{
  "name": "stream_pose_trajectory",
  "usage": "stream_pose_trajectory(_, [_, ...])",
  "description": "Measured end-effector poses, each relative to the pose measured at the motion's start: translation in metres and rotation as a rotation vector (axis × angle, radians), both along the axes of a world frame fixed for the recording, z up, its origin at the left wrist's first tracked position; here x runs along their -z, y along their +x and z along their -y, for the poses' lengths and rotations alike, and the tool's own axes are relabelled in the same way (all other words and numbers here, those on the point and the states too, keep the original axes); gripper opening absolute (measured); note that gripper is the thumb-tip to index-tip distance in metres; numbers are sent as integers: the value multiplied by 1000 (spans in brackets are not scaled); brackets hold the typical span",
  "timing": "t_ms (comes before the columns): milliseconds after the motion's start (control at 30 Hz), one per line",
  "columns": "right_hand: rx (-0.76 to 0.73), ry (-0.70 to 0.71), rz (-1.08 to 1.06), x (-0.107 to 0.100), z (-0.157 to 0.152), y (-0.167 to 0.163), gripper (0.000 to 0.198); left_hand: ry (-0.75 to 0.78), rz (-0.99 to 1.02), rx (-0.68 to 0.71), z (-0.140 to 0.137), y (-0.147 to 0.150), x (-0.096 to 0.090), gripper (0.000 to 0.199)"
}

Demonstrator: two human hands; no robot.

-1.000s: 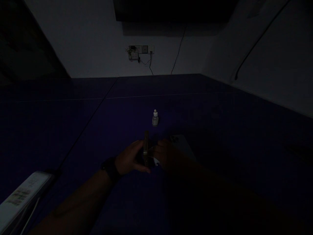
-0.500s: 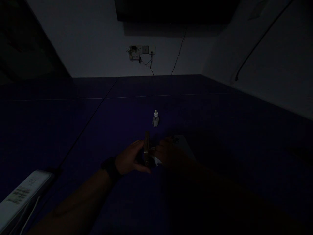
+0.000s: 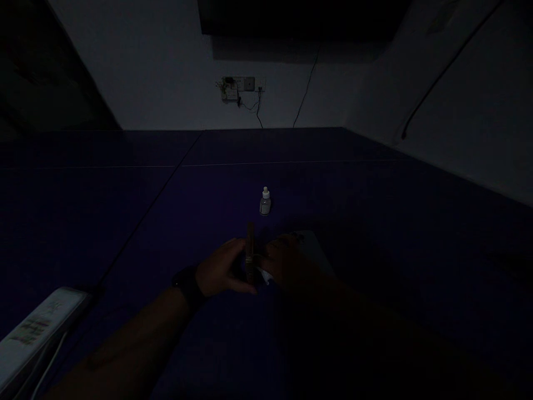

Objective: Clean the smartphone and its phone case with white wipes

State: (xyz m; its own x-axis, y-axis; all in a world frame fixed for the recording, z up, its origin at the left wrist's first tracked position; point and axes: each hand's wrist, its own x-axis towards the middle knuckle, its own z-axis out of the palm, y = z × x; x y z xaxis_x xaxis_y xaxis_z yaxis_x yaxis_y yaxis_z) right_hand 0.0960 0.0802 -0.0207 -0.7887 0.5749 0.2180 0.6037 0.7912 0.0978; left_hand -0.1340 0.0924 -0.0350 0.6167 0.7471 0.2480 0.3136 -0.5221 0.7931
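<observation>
In the dim light, my left hand [image 3: 220, 269], with a dark watch at the wrist, grips a thin brown flat item [image 3: 250, 250]. It stands upright, seen edge-on, with a small pale band across its middle; its kind does not show. My right hand [image 3: 281, 261] has its fingers bent around a crumpled white cloth or tissue [image 3: 265, 276] close against the item's right side. Those fingertips are partly hidden. Beneath and beyond the right hand lies a pale flat slab [image 3: 314, 247] with dark round spots at its far end, like a phone's back.
A small clear dropper bottle [image 3: 265, 205] with a white cap stands just beyond my hands on the dark blue surface [image 3: 216, 189]. To the lower left is a white power strip [image 3: 37, 328] with a cable. Wall sockets [image 3: 244, 86] and hanging cords are at the back.
My right hand has shifted slightly with its fingers curled further over the white cloth or tissue, so less of it shows. The left hand and the brown item stay in place.
</observation>
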Motion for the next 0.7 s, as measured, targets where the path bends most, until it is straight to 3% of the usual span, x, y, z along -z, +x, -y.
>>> stream_pose_trajectory(267, [-197, -115, 53, 5, 1, -1, 18, -22, 7, 8, 1, 0, 1, 81])
stream_pose_trajectory(467, [31, -213, 69, 0, -3, -2, 26, -27, 0, 17, 0, 0, 2, 81])
stream_pose_trajectory(700, [-50, -292, 158, -11, 5, -3, 26, -26, -19, 0, 0, -1, 2, 87])
